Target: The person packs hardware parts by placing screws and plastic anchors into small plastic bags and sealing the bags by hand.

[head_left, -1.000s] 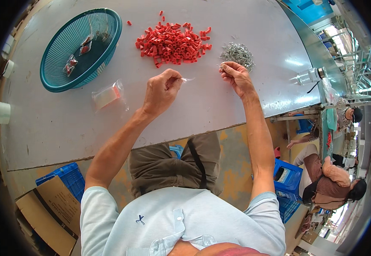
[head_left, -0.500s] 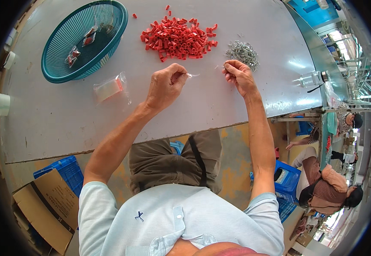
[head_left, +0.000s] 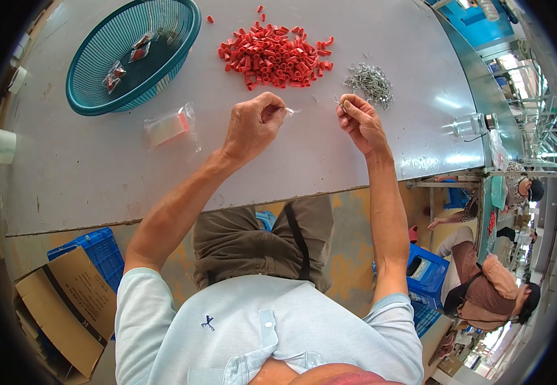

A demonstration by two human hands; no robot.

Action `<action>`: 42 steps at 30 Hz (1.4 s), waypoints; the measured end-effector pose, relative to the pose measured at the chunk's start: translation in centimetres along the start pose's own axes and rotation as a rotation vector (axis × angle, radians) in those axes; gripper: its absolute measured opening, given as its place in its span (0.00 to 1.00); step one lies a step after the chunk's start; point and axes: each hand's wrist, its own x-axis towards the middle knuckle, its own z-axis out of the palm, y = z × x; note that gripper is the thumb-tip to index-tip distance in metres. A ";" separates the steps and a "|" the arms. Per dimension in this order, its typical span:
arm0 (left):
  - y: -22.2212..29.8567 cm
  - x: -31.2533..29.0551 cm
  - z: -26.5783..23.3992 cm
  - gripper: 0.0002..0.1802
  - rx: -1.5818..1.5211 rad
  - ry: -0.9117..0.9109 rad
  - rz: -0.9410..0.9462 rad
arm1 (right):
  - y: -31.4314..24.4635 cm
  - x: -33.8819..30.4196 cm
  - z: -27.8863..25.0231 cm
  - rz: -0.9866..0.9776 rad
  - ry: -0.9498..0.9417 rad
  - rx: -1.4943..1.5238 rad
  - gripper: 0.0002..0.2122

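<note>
Near the centre of the frame I see a wisp of thin, clear plastic film [head_left: 293, 111], pinched between the thumb and fingers of the left hand [head_left: 253, 126]. To its right, the right hand [head_left: 362, 125] has its fingertips closed on thin silvery metal [head_left: 337, 101]; how many pieces, I can't tell from here. Just beyond it lies a loose heap of small silvery metal pieces [head_left: 371, 85], and at top centre a bigger heap of short red plastic tubes [head_left: 272, 59]. Left of the left hand, a clear plastic packet with a red edge [head_left: 168, 129] rests on the pale grey counter [head_left: 259, 176]. A round teal plastic mesh basket [head_left: 88, 67], upper left, holds small clear packets [head_left: 114, 78] with something red inside
</note>
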 end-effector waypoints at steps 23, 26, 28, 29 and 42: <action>0.7 -0.1 -0.5 0.05 0.011 0.037 -0.033 | 5.0 0.2 10.9 -0.062 0.067 0.069 0.05; 0.3 0.0 -0.4 0.05 -0.092 -0.006 -0.092 | 5.4 -0.2 11.6 -0.131 0.145 -0.011 0.05; 0.4 -0.1 -0.4 0.05 -0.091 -0.040 -0.111 | 5.5 -0.2 11.8 -0.165 0.191 -0.045 0.05; 0.3 0.0 -0.3 0.05 -0.092 -0.040 -0.111 | 5.6 -0.2 11.9 -0.183 0.226 -0.070 0.06; 0.5 0.2 -0.6 0.05 -0.208 -0.072 -0.248 | 6.6 -0.8 12.6 -0.563 0.353 -0.790 0.04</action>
